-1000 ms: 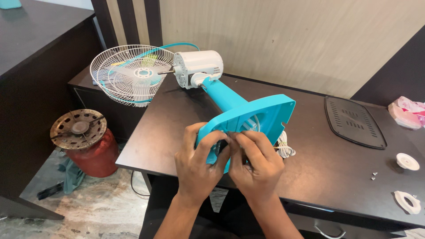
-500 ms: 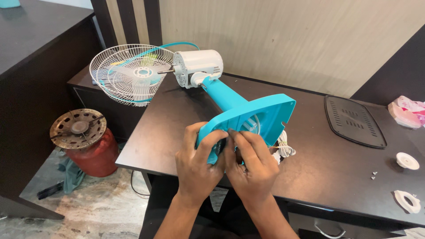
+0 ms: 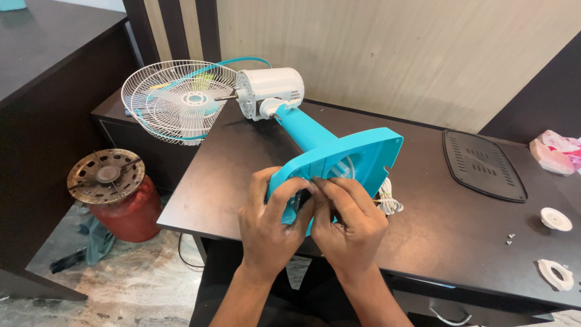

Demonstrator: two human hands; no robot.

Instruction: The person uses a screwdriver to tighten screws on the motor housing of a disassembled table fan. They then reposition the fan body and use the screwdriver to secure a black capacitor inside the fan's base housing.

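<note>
A table fan lies on its side on the dark table [image 3: 436, 236]. Its turquoise base [image 3: 357, 154] tips up toward me, underside showing, and a turquoise stem runs back to the white motor housing [image 3: 269, 91]. My left hand [image 3: 269, 227] grips the near left edge of the base. My right hand [image 3: 348, 221] presses against the underside beside it, fingertips meeting the left hand's at the rim. A white power cord [image 3: 387, 200] is bundled just right of my right hand.
A white wire fan guard [image 3: 175, 100] lies at the table's far left. A dark vented plate [image 3: 481, 163] rests at the right, with white plastic rings [image 3: 555, 219], small screws [image 3: 510, 238] and a pink packet [image 3: 557, 151]. A red gas cylinder [image 3: 115, 194] stands on the floor at left.
Both hands stay on the fan base. The fingers have shifted slightly along its near rim; the fan itself has not moved.
</note>
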